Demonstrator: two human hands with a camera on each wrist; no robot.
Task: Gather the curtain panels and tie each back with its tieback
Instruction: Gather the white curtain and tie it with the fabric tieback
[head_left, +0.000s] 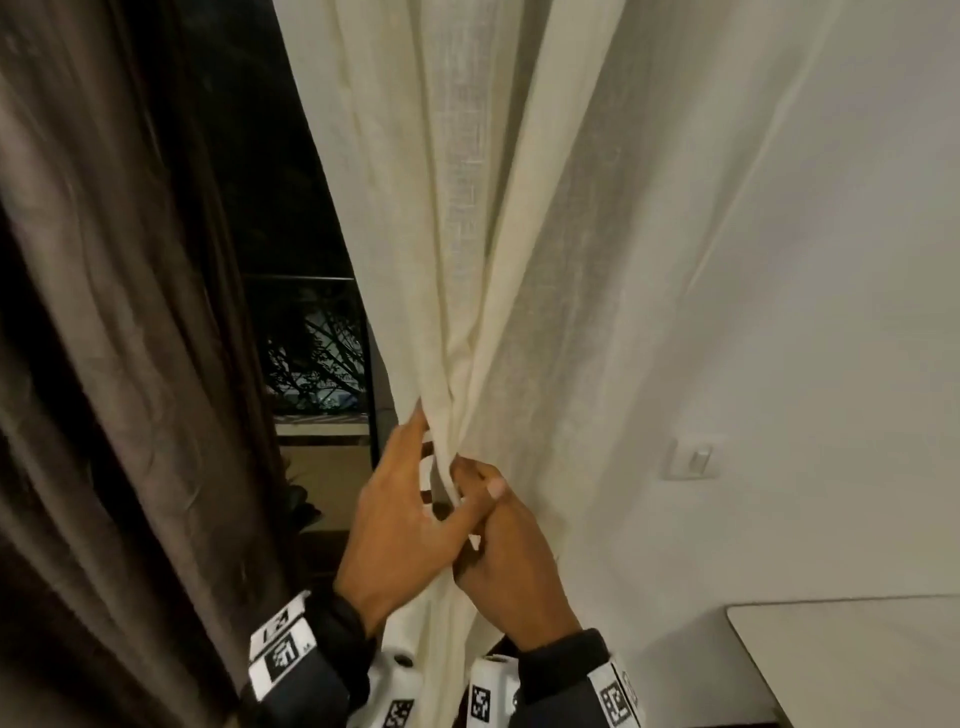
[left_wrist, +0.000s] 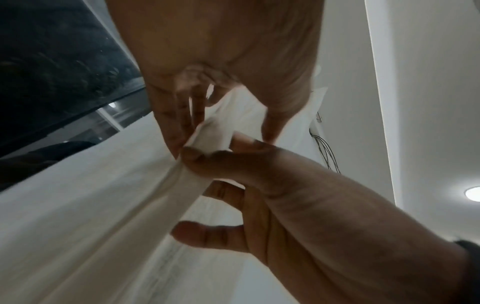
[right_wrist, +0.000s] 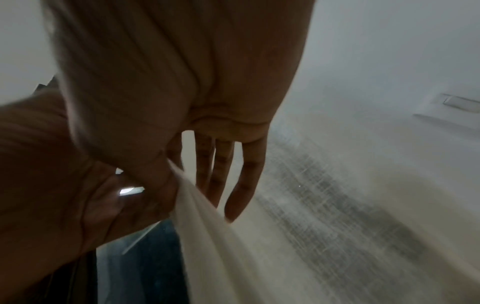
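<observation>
A cream curtain panel (head_left: 467, 234) hangs beside the wall, drawn into a bunch at waist height. My left hand (head_left: 405, 478) wraps the bunch from the left, fingertips on the cloth and thumb crossing toward the right hand. My right hand (head_left: 509, 561) meets it from the right and pinches a narrow cream strip (head_left: 444, 480); I cannot tell whether it is a fold or the tieback. In the left wrist view the right hand (left_wrist: 285, 195) pinches this strip (left_wrist: 182, 185) below the left hand (left_wrist: 221, 51). In the right wrist view the strip (right_wrist: 202, 216) runs down from under the thumb of the right hand (right_wrist: 182, 72).
A brown curtain (head_left: 130, 312) hangs at the left, with a dark window (head_left: 301, 260) between it and the cream panel. On the white wall to the right is a light switch (head_left: 696, 460). A pale table corner (head_left: 857, 660) stands at the lower right.
</observation>
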